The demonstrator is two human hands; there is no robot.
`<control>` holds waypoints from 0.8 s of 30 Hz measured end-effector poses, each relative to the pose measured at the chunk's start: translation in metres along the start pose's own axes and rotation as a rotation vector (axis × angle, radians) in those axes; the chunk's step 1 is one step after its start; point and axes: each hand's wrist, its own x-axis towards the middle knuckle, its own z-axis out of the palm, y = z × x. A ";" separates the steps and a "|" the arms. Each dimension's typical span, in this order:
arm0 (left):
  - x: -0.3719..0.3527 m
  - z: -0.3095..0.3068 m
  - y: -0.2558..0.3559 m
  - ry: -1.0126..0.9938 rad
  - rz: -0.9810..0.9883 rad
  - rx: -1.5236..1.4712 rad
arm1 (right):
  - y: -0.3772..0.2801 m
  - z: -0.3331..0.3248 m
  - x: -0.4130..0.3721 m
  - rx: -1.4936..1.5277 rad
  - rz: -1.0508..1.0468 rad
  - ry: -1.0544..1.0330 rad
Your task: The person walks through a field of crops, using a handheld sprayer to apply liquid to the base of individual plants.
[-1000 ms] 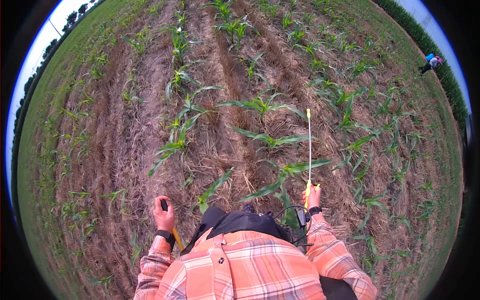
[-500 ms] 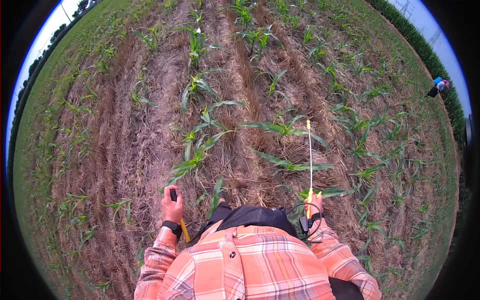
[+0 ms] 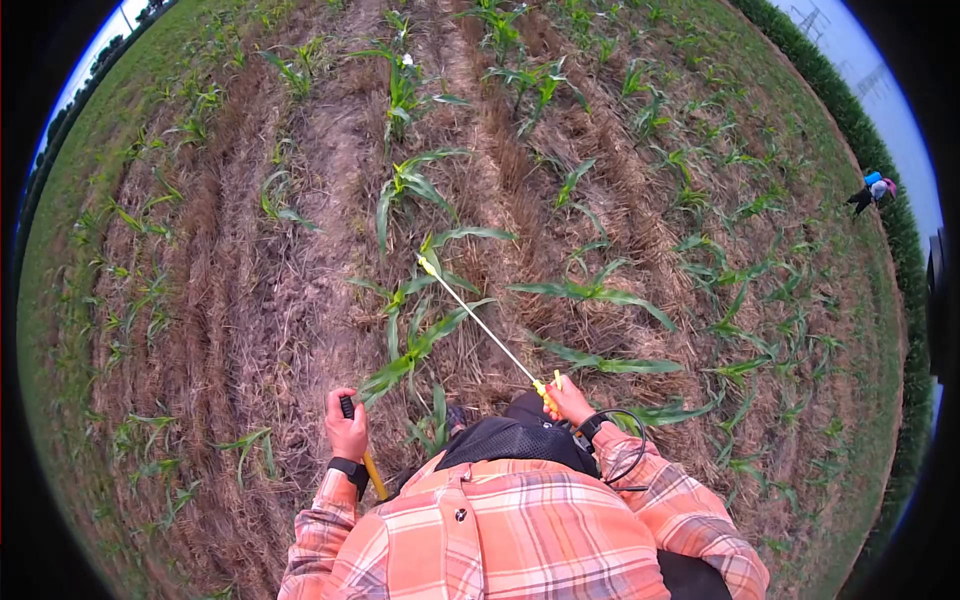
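Note:
My right hand [image 3: 568, 400] is closed round the yellow handle of a spray wand [image 3: 488, 333]. The wand's thin pale tube slants up and left, and its yellow nozzle [image 3: 428, 265] sits over the leaves of a young corn plant [image 3: 405, 290]. A black hose [image 3: 640, 440] loops beside my right wrist. My left hand [image 3: 347, 428] grips a black-ended lever [image 3: 347, 407], whose yellow bar [image 3: 375, 475] runs down beside my body. Another corn plant [image 3: 415, 350] grows just ahead of my left hand.
Rows of young corn [image 3: 405, 185] stretch forward through dry straw and bare soil [image 3: 330, 190]. At the far right a person [image 3: 873, 190] with a blue pack stands near a tall green crop edge [image 3: 850, 125]. My shoe [image 3: 455, 418] shows beside a low plant.
My right hand has moved left, swinging the wand from pointing straight ahead to slanting left over the corn row. My left hand stays on the lever, slightly lower in view.

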 end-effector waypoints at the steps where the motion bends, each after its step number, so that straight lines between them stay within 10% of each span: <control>1: 0.005 0.001 0.001 -0.004 0.000 0.000 | -0.009 0.004 0.004 -0.013 0.011 -0.049; 10: 0.070 0.028 0.020 0.016 -0.012 -0.010 | -0.042 -0.005 0.082 0.031 -0.054 -0.184; 24: 0.200 0.148 0.116 -0.034 0.114 0.056 | -0.077 -0.197 0.172 0.418 -0.008 0.448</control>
